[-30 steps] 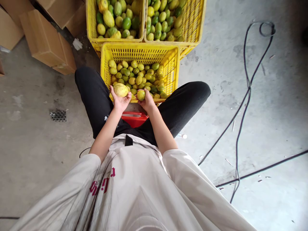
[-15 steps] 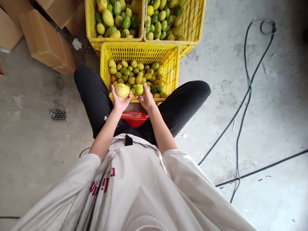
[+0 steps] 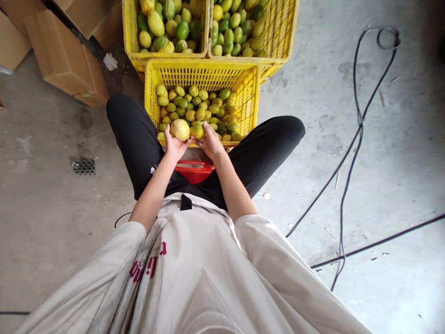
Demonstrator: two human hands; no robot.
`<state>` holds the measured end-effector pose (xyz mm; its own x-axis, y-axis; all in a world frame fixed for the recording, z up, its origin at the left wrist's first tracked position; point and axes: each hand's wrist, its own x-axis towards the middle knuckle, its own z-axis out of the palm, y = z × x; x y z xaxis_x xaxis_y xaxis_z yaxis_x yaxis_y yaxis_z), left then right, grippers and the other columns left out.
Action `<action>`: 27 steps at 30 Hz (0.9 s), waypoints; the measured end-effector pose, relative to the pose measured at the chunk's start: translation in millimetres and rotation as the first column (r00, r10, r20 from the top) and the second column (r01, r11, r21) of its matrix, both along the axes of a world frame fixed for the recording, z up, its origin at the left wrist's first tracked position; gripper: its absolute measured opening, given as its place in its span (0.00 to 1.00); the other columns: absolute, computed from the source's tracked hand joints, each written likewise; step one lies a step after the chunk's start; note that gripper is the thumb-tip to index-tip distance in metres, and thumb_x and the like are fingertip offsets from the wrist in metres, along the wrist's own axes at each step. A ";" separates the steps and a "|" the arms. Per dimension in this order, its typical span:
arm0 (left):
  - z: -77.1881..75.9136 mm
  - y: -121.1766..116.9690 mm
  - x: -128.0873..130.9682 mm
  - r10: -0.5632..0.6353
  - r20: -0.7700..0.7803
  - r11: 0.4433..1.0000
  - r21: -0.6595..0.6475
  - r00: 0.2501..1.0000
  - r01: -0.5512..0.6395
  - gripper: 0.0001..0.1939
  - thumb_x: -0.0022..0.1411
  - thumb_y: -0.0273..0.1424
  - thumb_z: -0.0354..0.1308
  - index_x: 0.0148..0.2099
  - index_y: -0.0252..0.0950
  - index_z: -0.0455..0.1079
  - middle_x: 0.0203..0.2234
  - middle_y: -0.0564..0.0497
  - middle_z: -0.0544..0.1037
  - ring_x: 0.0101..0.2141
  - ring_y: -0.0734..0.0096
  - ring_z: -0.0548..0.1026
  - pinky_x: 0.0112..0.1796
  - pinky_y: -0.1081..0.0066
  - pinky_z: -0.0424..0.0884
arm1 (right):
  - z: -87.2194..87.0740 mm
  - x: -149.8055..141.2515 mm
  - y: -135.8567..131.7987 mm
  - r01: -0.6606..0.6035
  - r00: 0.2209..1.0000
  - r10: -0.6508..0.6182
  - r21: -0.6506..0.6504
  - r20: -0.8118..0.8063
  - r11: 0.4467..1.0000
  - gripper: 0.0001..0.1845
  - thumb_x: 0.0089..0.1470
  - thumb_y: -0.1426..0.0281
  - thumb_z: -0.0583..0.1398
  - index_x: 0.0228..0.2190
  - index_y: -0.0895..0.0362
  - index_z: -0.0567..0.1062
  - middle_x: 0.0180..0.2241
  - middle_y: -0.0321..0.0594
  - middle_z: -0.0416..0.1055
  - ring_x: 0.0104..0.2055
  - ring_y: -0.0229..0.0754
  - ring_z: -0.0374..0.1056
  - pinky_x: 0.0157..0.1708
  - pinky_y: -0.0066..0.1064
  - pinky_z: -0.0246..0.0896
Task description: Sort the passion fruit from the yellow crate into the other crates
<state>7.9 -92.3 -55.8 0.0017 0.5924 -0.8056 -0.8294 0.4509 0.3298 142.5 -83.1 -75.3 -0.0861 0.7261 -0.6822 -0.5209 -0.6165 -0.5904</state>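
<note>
My left hand is closed around a large pale-yellow, lemon-like fruit, cupping it from below and the left side. Beside it, my right hand grips a smaller yellow-green fruit, with the thumb along its right side. The two fruits are close together, and the fingertips of both hands nearly meet beneath them. Both are held over the near edge of a yellow slotted crate between my knees. Inside that crate lie several smaller yellow and green fruits.
Two more yellow crates of larger fruit stand just beyond. Cardboard boxes are at the upper left. A red plastic object shows between my thighs. Black cables run over the concrete floor at right.
The pale-yellow fruit has turned in my left hand and shifted slightly right and up. The yellow-green fruit has turned too and moved slightly left, closer to the other.
</note>
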 end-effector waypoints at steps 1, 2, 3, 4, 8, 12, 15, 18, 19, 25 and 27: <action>2.0 -0.3 0.2 -0.009 0.019 1.000 0.003 1.000 0.009 0.29 0.77 0.56 0.49 0.53 0.39 0.78 0.37 0.42 0.81 0.38 0.60 0.83 0.30 0.71 0.77 | 0.4 0.6 0.2 0.000 1.000 0.000 -0.005 0.003 1.000 0.14 0.66 0.54 0.67 0.43 0.47 0.73 0.37 0.31 0.81 0.37 0.40 0.83 0.34 0.29 0.83; 3.7 -0.5 0.6 -0.016 0.034 1.000 0.005 0.999 0.015 0.27 0.77 0.54 0.49 0.54 0.38 0.77 0.38 0.42 0.82 0.39 0.59 0.83 0.31 0.71 0.78 | 1.0 1.2 0.5 0.002 1.000 -0.002 -0.007 0.007 1.000 0.12 0.67 0.55 0.66 0.43 0.47 0.73 0.36 0.31 0.81 0.35 0.39 0.82 0.33 0.28 0.82; 5.0 -0.4 1.1 -0.018 0.042 1.000 0.007 0.999 0.018 0.25 0.77 0.51 0.50 0.54 0.38 0.77 0.39 0.42 0.82 0.41 0.59 0.84 0.33 0.70 0.79 | 1.7 1.6 0.6 0.005 1.000 -0.005 -0.008 0.010 1.000 0.11 0.68 0.56 0.65 0.43 0.47 0.73 0.36 0.30 0.81 0.34 0.38 0.81 0.32 0.27 0.81; 5.7 -0.3 1.8 -0.018 0.042 1.000 0.009 0.999 0.017 0.23 0.77 0.50 0.52 0.55 0.39 0.77 0.41 0.43 0.83 0.42 0.58 0.84 0.35 0.70 0.79 | 2.4 2.0 0.7 0.009 1.000 -0.009 -0.007 0.012 1.000 0.09 0.69 0.57 0.64 0.44 0.47 0.73 0.36 0.30 0.80 0.32 0.37 0.81 0.32 0.27 0.81; 4.3 0.9 5.2 -0.031 -0.008 0.999 0.037 1.000 0.031 0.15 0.75 0.43 0.57 0.53 0.40 0.77 0.42 0.46 0.83 0.43 0.63 0.83 0.37 0.72 0.78 | 3.4 2.0 0.3 -0.002 1.000 0.002 0.012 0.005 1.000 0.06 0.70 0.60 0.62 0.44 0.48 0.74 0.36 0.31 0.80 0.33 0.38 0.81 0.33 0.28 0.82; 3.2 0.6 6.5 -0.049 -0.008 0.998 0.031 0.999 0.049 0.12 0.78 0.39 0.55 0.51 0.40 0.76 0.40 0.48 0.81 0.41 0.65 0.82 0.35 0.73 0.76 | 2.4 0.6 1.7 0.021 1.000 -0.021 0.036 -0.017 0.999 0.10 0.68 0.57 0.62 0.44 0.49 0.74 0.34 0.32 0.78 0.36 0.41 0.81 0.35 0.31 0.83; 5.6 -0.4 5.6 -0.036 -0.005 0.999 0.026 0.999 0.036 0.13 0.79 0.40 0.55 0.49 0.38 0.76 0.35 0.50 0.79 0.34 0.70 0.80 0.32 0.75 0.74 | 3.0 0.8 5.0 0.106 0.993 -0.105 0.035 -0.049 0.994 0.08 0.69 0.59 0.60 0.43 0.50 0.73 0.33 0.33 0.75 0.36 0.43 0.81 0.34 0.33 0.83; 9.9 -1.5 4.7 -0.040 -0.006 0.999 0.027 0.999 0.040 0.15 0.79 0.42 0.54 0.47 0.39 0.76 0.33 0.52 0.77 0.30 0.73 0.77 0.35 0.74 0.76 | 3.8 3.2 7.9 0.183 0.981 -0.184 -0.011 -0.070 0.983 0.08 0.69 0.60 0.58 0.39 0.50 0.71 0.30 0.33 0.73 0.34 0.43 0.80 0.31 0.33 0.81; 11.3 -1.9 4.6 -0.052 -0.004 0.998 0.032 0.999 0.053 0.15 0.79 0.42 0.54 0.47 0.39 0.76 0.32 0.52 0.77 0.29 0.73 0.76 0.36 0.73 0.77 | 3.6 4.2 8.3 0.195 0.978 -0.196 -0.026 -0.073 0.981 0.09 0.69 0.60 0.57 0.38 0.50 0.71 0.29 0.33 0.72 0.34 0.43 0.79 0.29 0.31 0.79; 13.4 -5.1 5.6 -0.159 0.009 0.986 0.041 0.987 0.159 0.15 0.78 0.43 0.55 0.49 0.41 0.78 0.31 0.51 0.79 0.31 0.71 0.79 0.39 0.71 0.79 | -3.3 8.8 7.9 0.195 0.977 -0.193 0.013 -0.085 0.981 0.13 0.70 0.58 0.55 0.37 0.51 0.73 0.31 0.36 0.74 0.36 0.40 0.78 0.18 0.21 0.63; 11.2 -5.3 6.3 -0.193 -0.020 0.980 0.052 0.981 0.194 0.16 0.79 0.41 0.53 0.48 0.38 0.78 0.31 0.51 0.80 0.30 0.71 0.78 0.35 0.73 0.77 | -4.4 8.8 8.3 0.150 0.985 -0.148 0.018 -0.084 0.989 0.15 0.71 0.55 0.56 0.37 0.51 0.73 0.32 0.36 0.75 0.37 0.40 0.79 0.19 0.22 0.64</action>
<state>14.2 -97.6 -44.7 0.1094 0.6243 -0.7735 -0.7231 0.5839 0.3691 151.3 -74.7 -79.7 -0.0309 0.7509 -0.6597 -0.6530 -0.5149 -0.5554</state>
